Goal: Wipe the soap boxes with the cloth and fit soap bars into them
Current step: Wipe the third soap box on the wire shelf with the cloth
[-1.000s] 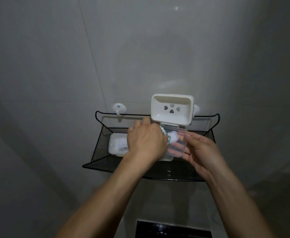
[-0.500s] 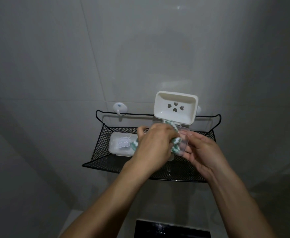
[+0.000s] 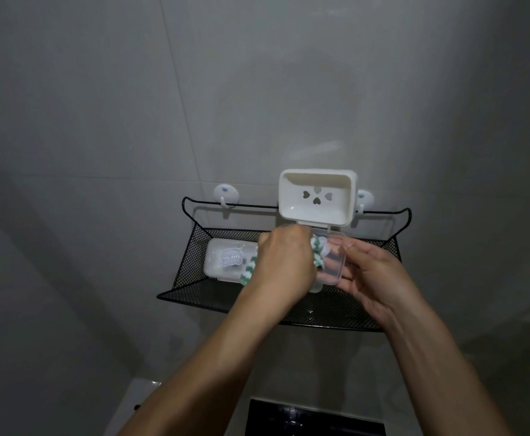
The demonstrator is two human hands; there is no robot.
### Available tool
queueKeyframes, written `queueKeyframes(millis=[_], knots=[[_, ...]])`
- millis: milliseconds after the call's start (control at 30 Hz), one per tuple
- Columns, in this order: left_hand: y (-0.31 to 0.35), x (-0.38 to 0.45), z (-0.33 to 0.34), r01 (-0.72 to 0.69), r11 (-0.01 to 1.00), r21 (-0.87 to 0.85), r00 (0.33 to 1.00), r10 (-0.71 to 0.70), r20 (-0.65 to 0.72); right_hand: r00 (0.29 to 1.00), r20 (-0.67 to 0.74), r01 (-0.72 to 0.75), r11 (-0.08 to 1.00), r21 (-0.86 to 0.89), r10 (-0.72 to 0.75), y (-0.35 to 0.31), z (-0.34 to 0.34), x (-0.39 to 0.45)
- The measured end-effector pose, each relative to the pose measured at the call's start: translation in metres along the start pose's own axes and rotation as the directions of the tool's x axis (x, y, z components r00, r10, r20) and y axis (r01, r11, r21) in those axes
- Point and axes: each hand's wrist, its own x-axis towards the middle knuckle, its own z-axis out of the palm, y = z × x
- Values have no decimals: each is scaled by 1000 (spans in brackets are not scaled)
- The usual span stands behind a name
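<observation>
The left hand [image 3: 284, 262] was curled around a green-and-white striped cloth [image 3: 317, 251], its fingers bunched tight on the fabric and pressing it into the clear plastic half of an open soap box [image 3: 333, 269]. One end of the cloth stuck out to the right of the knuckles inside the clear half, and another end hung below the wrist on the left side. The right hand [image 3: 373, 275] gripped the same clear half from the right, thumb on its upper rim and fingers curled under its outer edge. The white half of the box [image 3: 317, 196], with 3 heart-shaped holes in its floor, stood hinged upright above the clear half, against the grey tiled wall [image 3: 257, 89].

Both hands worked over a black wire-mesh shelf [image 3: 194, 269] hanging from 2 white wall hooks [image 3: 226, 194]. A 2nd soap box [image 3: 229, 259] lay closed and flat on the left part of the shelf, just beside the left hand, with a small label on its clear lid whose print was too small to read. Whether it held a soap bar could not be told in the dim light. A dark, glossy object [image 3: 317, 418] showed at the bottom edge below the shelf
</observation>
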Motion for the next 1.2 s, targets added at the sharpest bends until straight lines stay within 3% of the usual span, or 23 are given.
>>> queueKeyframes(millis=[267, 633, 867, 1067, 1200], knots=[[12, -3, -11, -88, 933, -349, 980, 144, 137, 997, 47, -59, 996, 61, 56, -11, -4, -2], [0, 9, -27, -115, 936, -332, 917, 229, 327, 997, 81, -10, 1000, 24, 8, -19, -6, -2], [4, 3, -18, -172, 911, -374, 956, 247, 161, 999, 44, 16, 999, 47, -18, -19, -1, -4], [10, -6, -8, -221, 951, -217, 973, 229, 16, 1000, 17, -4, 999, 44, 3, -19, -1, -6], [9, -12, -6, -369, 925, -90, 929, 369, -23, 1000, 1, -14, 1000, 25, 14, -18, -2, -5]])
